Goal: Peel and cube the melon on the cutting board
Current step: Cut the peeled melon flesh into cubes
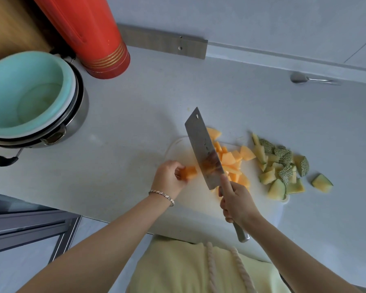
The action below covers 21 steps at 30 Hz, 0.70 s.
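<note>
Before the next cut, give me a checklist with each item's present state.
1. Right hand grips cleaver handle: ok.
2. Left hand holds melon piece on cutting board: ok.
3. Left fingers apart from the blade: ok, though close.
4. Cut cubes lie right of the blade: ok.
5. Rind scraps piled right of the cubes: ok.
6. Blade tilt over the piece: cannot tell, blurred.
</note>
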Each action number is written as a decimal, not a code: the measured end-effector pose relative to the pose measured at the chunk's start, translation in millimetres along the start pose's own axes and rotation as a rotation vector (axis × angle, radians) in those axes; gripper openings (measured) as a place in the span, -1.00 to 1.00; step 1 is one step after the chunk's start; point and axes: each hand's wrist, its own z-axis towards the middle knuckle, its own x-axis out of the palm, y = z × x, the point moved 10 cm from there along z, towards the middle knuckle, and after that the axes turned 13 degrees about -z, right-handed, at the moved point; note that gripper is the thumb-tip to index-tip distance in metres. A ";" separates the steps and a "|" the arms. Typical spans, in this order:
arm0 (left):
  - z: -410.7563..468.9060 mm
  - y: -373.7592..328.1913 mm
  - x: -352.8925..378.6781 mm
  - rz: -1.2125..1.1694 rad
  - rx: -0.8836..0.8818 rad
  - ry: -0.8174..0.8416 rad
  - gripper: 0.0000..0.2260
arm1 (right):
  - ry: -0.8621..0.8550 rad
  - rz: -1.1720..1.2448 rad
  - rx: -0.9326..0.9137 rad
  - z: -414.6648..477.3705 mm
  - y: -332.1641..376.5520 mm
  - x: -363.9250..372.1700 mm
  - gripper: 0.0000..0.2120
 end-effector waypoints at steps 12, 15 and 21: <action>1.8 -4.7 0.9 0.045 0.019 -0.020 -0.84 | 0.040 -0.070 -0.009 -14.7 -7.8 4.7 -0.56; 2.2 -5.8 3.0 0.040 0.031 -0.014 -0.87 | 0.002 -0.209 -0.046 -7.7 -1.5 8.4 -0.53; -0.2 -3.6 5.5 -0.002 0.026 0.018 -0.86 | -0.024 -0.162 -0.052 2.8 6.7 19.1 -0.54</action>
